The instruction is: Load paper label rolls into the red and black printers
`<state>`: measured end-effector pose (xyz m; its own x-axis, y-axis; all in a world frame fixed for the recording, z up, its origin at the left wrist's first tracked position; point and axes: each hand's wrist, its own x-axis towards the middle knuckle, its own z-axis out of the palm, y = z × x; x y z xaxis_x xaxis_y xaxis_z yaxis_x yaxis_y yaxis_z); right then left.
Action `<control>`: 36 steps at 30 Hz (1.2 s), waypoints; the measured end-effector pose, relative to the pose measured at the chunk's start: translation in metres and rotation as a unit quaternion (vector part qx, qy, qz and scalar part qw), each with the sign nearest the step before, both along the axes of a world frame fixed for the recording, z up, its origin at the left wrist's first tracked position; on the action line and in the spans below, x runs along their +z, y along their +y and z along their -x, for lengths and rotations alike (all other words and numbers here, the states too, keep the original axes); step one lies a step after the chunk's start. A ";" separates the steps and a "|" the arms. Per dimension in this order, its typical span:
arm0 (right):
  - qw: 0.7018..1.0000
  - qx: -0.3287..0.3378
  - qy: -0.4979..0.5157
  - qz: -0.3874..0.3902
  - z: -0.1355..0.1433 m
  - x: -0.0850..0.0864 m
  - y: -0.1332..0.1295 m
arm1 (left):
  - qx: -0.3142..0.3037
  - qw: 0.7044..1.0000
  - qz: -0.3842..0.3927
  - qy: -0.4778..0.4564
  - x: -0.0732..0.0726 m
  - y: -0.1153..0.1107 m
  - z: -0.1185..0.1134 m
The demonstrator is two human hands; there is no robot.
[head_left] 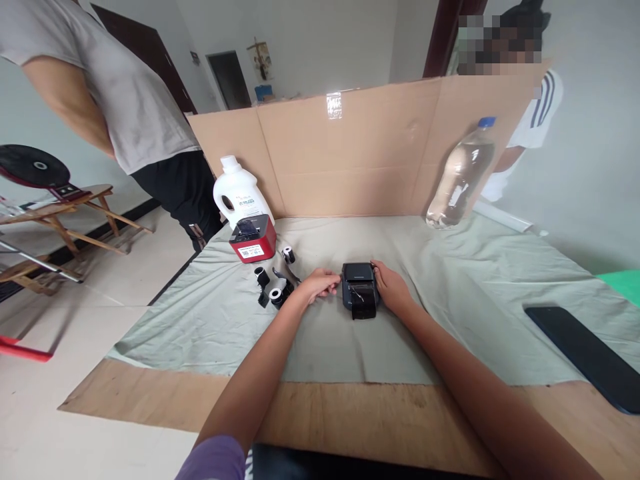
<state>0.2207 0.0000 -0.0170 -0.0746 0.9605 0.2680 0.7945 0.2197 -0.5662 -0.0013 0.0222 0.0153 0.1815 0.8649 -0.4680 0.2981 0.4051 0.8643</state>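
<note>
On a grey-green cloth (pixel 320 353), a black printer (pixel 360 283) lies flat, the right hand (pixel 392 285) curved along its right edge, probably steadying it, the left hand (pixel 320 284) loosely curled by its left; whether either pinches anything, I cannot tell.

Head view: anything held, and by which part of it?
The right hand holds the dark device by its right side. The left hand is at its left edge; whether it touches cannot be told.
</note>
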 end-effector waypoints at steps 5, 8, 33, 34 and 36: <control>1.000 0.000 0.003 0.004 0.001 0.003 -0.002 | -0.012 0.999 -0.028 -0.008 -0.003 -0.002 0.001; 1.000 -0.003 -0.002 0.007 0.001 0.005 -0.002 | -0.016 0.999 -0.040 -0.009 -0.003 -0.003 0.002; 0.985 0.048 0.161 0.034 -0.008 0.022 0.017 | 0.050 0.948 -0.312 0.028 -0.035 -0.020 -0.014; 0.991 0.033 0.117 0.047 -0.007 0.028 0.022 | 0.050 0.948 -0.312 0.029 -0.034 -0.021 -0.014; 0.997 -0.011 0.028 0.073 -0.002 0.041 0.034 | 0.049 0.949 -0.309 0.028 -0.034 -0.021 -0.014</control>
<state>0.2229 0.0342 0.0237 -0.0423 0.9908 0.1286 0.7641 0.1150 -0.6348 0.0132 0.0011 -0.0185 0.0751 0.9889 0.1280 0.3383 -0.1460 0.9296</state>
